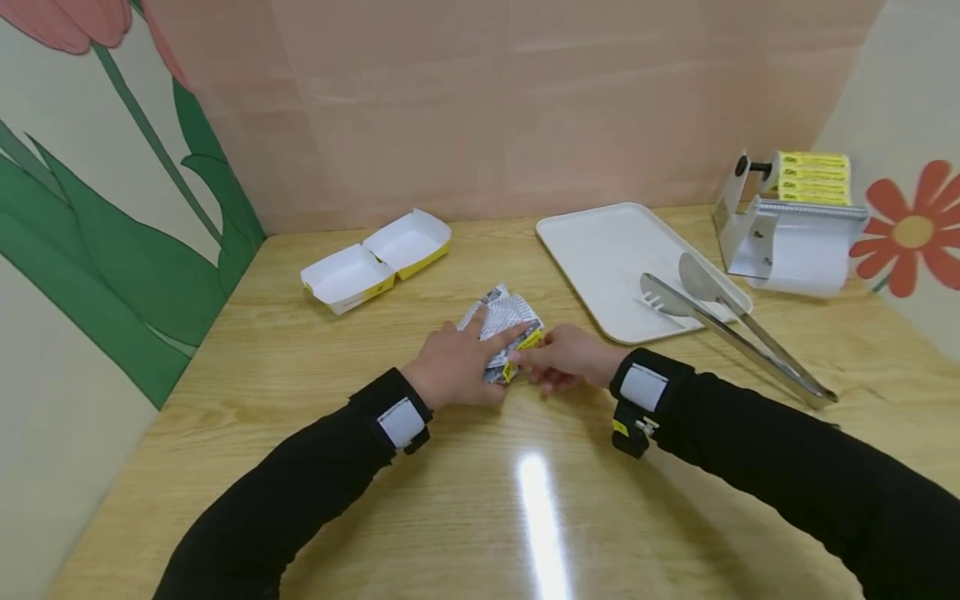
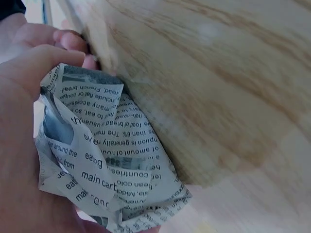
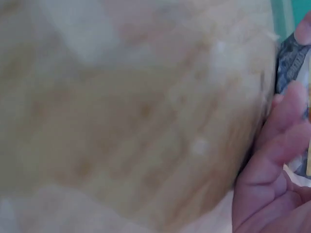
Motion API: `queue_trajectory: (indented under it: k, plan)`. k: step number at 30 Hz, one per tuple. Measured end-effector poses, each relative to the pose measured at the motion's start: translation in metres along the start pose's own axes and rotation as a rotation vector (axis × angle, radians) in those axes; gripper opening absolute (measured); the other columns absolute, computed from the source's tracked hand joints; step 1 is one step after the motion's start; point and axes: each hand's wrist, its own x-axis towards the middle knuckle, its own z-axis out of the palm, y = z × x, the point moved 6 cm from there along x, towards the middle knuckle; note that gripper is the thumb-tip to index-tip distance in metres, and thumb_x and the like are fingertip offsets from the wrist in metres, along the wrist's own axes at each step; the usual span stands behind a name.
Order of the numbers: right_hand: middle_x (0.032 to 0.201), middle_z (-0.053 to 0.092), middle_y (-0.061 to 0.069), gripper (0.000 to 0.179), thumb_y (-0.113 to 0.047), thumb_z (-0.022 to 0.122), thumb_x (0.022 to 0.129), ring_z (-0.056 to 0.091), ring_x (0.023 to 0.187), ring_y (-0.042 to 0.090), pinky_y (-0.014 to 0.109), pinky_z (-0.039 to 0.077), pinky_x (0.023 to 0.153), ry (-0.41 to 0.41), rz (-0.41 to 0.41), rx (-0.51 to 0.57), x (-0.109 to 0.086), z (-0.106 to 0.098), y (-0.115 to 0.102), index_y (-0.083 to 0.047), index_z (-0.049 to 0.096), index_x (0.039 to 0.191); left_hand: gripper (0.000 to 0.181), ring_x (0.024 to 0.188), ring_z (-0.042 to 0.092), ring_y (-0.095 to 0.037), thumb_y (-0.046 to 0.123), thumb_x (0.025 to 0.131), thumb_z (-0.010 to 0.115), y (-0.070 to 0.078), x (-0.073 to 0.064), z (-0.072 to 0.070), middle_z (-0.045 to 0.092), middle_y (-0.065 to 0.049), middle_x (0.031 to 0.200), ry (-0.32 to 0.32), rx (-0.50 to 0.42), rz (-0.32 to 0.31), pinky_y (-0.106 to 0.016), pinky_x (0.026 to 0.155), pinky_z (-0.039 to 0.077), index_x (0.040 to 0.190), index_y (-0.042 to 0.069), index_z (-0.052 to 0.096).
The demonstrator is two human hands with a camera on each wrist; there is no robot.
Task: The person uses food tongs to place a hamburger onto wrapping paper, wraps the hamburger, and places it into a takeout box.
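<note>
A small parcel wrapped in newsprint-patterned paper (image 1: 506,318) lies on the wooden table, its contents hidden. My left hand (image 1: 461,362) holds it from the left, fingers spread over the top. Seen from the left wrist, the folded newsprint paper (image 2: 126,141) sits between thumb and fingers. A yellow sticker (image 1: 533,339) runs along the parcel's right edge. With thumb and fingertips my right hand (image 1: 566,357) pinches at that sticker; its other fingers are curled beneath. The right wrist view shows only part of the right hand (image 3: 277,179) beside the wrapping.
An open white-and-yellow folding box (image 1: 352,273) stands at the back left. At the right is a white tray (image 1: 600,250) with metal tongs (image 1: 757,350) resting across its edge. A sticker roll (image 1: 813,177) sits in a metal dispenser (image 1: 738,229) behind it.
</note>
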Motion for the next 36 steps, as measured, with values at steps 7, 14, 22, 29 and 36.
queue_trajectory:
  k: [7,14,22,29,36]
  plan:
    - [0.071,0.065,0.003,0.05,-0.055,0.065,0.075,0.055,0.052,0.011,0.025,0.043,0.05,0.085,-0.101,-0.325,-0.019,-0.03,-0.015,-0.006,0.062,0.083,0.083,0.099,0.05,-0.037,0.054,0.079,0.057,-0.003,0.003,-0.003,0.008,-0.015,0.153,-0.017,-0.018,0.066,-0.044,0.077,0.047,0.141,0.051,0.002]
    - [0.073,0.063,0.005,0.036,-0.045,0.068,0.077,0.057,0.058,0.014,0.027,0.044,0.054,0.265,-0.304,-0.642,-0.033,-0.054,-0.039,-0.011,0.059,0.081,0.086,0.101,0.048,-0.034,0.051,0.078,0.059,-0.007,0.007,-0.005,0.005,-0.01,0.154,-0.056,0.007,0.09,-0.046,0.085,0.043,0.14,0.052,0.0]
    - [0.059,0.052,-0.004,0.03,-0.041,0.072,0.075,0.044,0.055,0.011,0.024,0.034,0.051,0.316,-0.416,-0.854,-0.023,-0.038,-0.048,-0.015,0.059,0.07,0.085,0.093,0.046,-0.026,0.047,0.079,0.06,-0.008,0.006,-0.001,0.005,-0.007,0.155,-0.073,0.005,0.166,-0.039,0.081,0.042,0.142,0.049,0.003]
    - [0.06,0.053,-0.004,0.032,-0.044,0.073,0.073,0.044,0.054,0.011,0.024,0.034,0.05,0.299,-0.434,-0.879,-0.023,-0.039,-0.05,-0.015,0.058,0.073,0.086,0.093,0.044,-0.025,0.044,0.079,0.061,-0.011,0.005,-0.003,0.003,-0.006,0.155,-0.079,-0.02,0.174,-0.037,0.079,0.041,0.142,0.05,0.003]
    - [0.058,0.051,-0.005,0.03,-0.042,0.071,0.076,0.043,0.053,0.009,0.024,0.033,0.05,0.305,-0.468,-0.881,-0.026,-0.039,-0.049,-0.014,0.06,0.074,0.089,0.095,0.046,-0.025,0.047,0.078,0.062,-0.009,0.007,-0.005,0.001,-0.009,0.155,-0.093,-0.033,0.187,-0.037,0.08,0.043,0.142,0.049,0.0]
